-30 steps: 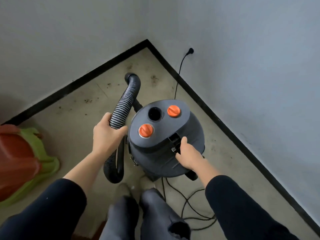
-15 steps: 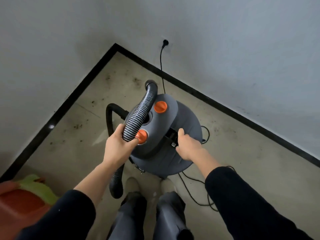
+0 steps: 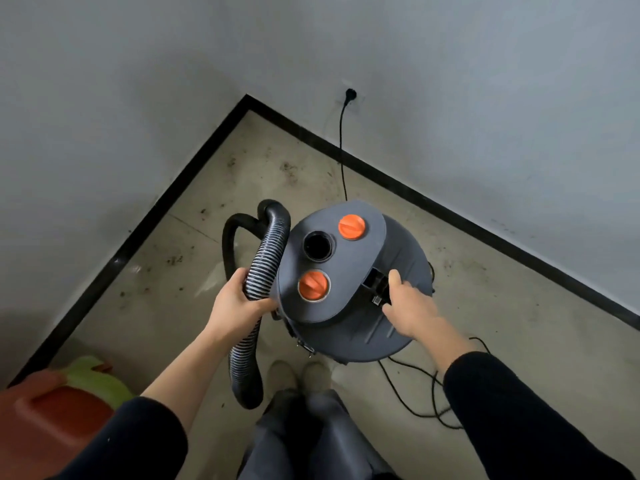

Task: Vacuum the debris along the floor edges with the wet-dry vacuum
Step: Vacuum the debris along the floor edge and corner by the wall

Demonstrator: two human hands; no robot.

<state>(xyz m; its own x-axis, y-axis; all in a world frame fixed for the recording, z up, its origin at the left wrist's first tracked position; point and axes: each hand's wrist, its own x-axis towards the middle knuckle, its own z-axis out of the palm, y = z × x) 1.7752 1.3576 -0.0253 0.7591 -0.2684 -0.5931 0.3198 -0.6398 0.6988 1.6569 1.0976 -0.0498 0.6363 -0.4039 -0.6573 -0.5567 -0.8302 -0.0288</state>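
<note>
A dark grey wet-dry vacuum (image 3: 349, 299) with two orange caps stands on the floor in front of my feet, near a room corner. My left hand (image 3: 239, 306) is wrapped around its ribbed black hose (image 3: 268, 251), just left of the drum. My right hand (image 3: 408, 306) rests on the black handle recess (image 3: 375, 285) on the vacuum's top, thumb up and fingers curled at it. Dark specks of debris (image 3: 287, 169) lie scattered on the beige floor along the black skirting.
The power cord (image 3: 343, 150) runs from a wall socket (image 3: 350, 95) down behind the vacuum and loops on the floor (image 3: 429, 393) at right. A red and green plastic object (image 3: 62, 407) sits at the lower left. White walls meet at the corner (image 3: 246, 98).
The hose has swung off the vacuum's lid to its left side, uncovering the open port. The view has shifted, so the corner sits more central. Both hands keep their holds.
</note>
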